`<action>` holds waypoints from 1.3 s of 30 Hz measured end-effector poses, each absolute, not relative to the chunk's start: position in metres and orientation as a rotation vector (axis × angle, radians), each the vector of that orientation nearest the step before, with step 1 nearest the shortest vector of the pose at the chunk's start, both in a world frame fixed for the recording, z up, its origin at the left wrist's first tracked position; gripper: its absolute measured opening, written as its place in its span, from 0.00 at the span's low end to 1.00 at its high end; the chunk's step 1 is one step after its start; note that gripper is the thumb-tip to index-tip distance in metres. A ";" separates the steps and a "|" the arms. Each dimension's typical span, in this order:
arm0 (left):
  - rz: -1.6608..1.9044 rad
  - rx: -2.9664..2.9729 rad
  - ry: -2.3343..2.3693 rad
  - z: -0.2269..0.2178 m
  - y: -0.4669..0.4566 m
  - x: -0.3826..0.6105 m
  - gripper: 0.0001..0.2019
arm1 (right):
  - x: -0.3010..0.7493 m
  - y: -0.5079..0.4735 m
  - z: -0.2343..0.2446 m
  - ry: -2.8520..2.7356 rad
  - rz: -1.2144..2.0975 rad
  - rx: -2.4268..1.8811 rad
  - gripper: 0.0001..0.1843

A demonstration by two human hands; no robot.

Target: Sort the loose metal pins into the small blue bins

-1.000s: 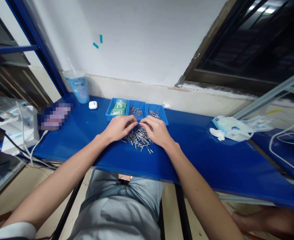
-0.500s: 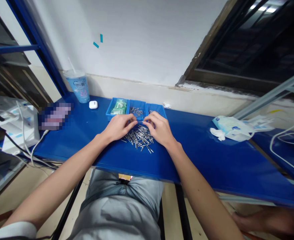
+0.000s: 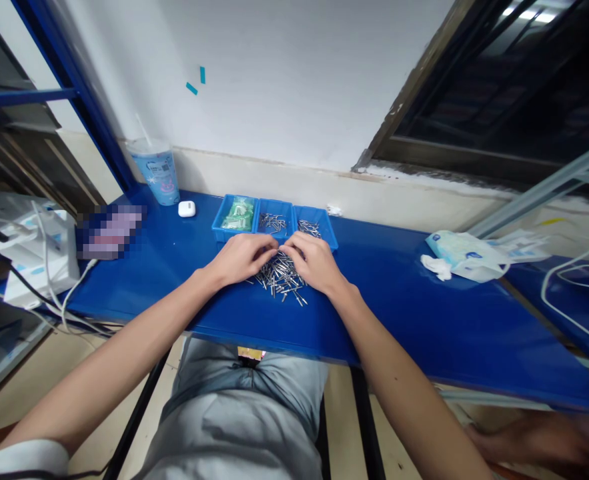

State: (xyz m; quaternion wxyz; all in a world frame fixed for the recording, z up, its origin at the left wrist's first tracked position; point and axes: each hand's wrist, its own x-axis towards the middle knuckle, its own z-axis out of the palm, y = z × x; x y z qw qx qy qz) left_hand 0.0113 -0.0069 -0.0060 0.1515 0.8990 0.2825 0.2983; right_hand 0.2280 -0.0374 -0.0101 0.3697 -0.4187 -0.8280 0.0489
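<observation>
My left hand (image 3: pixel 245 257) and my right hand (image 3: pixel 315 259) meet fingertip to fingertip over a pile of thin metal pins (image 3: pixel 285 283) on the blue table. Both are closed in a pinch, thumbs against index fingers. A thin metal pin showed between them a moment ago; now the fingers almost completely hide it. Just behind the hands stand three joined blue bins. Small green-and-clear plastic bags fill the left bin (image 3: pixel 218 223). Metal pins lie in the middle bin (image 3: pixel 275 208) and in the right bin (image 3: pixel 328 230).
A blue patterned cup with a straw (image 3: pixel 160 175) and a white earphone case (image 3: pixel 187 209) stand at back left. White power strips and cables (image 3: pixel 49 253) crowd the left end. On the right lies a tissue pack (image 3: pixel 467 257). Someone's bare limb (image 3: pixel 534 437) shows at lower right.
My hands have drawn together, closing the small gap where the pin showed. They sit slightly lower, and more of the right bin's pins is visible.
</observation>
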 end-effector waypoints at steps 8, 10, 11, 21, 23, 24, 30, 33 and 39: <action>0.935 2.518 0.877 -0.006 -0.007 0.012 0.10 | 0.228 -0.035 -0.013 -2.117 0.108 -1.142 0.20; 0.983 2.489 0.887 -0.005 -0.007 0.012 0.10 | 0.228 -0.035 -0.011 -2.104 0.116 -1.097 0.17; 1.009 2.476 0.891 -0.005 -0.007 0.011 0.10 | 0.228 -0.035 -0.011 -2.092 0.118 -1.073 0.16; 1.017 2.446 0.998 -0.001 -0.002 0.005 0.14 | 0.240 -0.039 0.003 -1.684 -0.177 -1.051 0.08; 0.851 2.495 0.999 -0.001 -0.001 0.005 0.15 | 0.246 -0.039 0.004 -1.541 -0.295 -1.115 0.08; 0.777 2.524 0.989 -0.002 0.000 0.004 0.14 | 0.249 -0.038 0.005 -1.483 -0.347 -1.153 0.09; 0.583 2.631 1.027 -0.012 0.004 0.006 0.15 | 0.259 -0.030 0.002 -1.465 -0.286 -1.440 0.09; 0.554 2.663 1.051 -0.018 0.006 0.007 0.12 | 0.257 -0.028 -0.001 -1.574 -0.203 -1.410 0.08; 0.598 2.627 1.027 -0.020 0.005 0.008 0.08 | 0.248 -0.030 -0.002 -1.793 -0.154 -1.283 0.08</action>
